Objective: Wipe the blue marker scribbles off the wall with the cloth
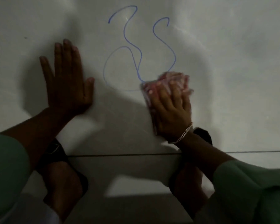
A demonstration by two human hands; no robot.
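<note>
Blue marker scribbles (132, 44) loop across the pale wall (233, 62), from the top centre down to the middle. My right hand (171, 107) presses a pinkish-red cloth (150, 92) flat on the wall at the lower right end of the scribbles, where the lines meet; hand and cloth are blurred. A silver chain bracelet circles that wrist. My left hand (66, 78) lies flat on the wall left of the scribbles, fingers spread, holding nothing.
A dark seam (120, 154) marks where the wall meets the tiled floor (128, 175). My two bare feet in dark sandals (60, 180) stand on the floor close to the wall. Green sleeves cover both forearms.
</note>
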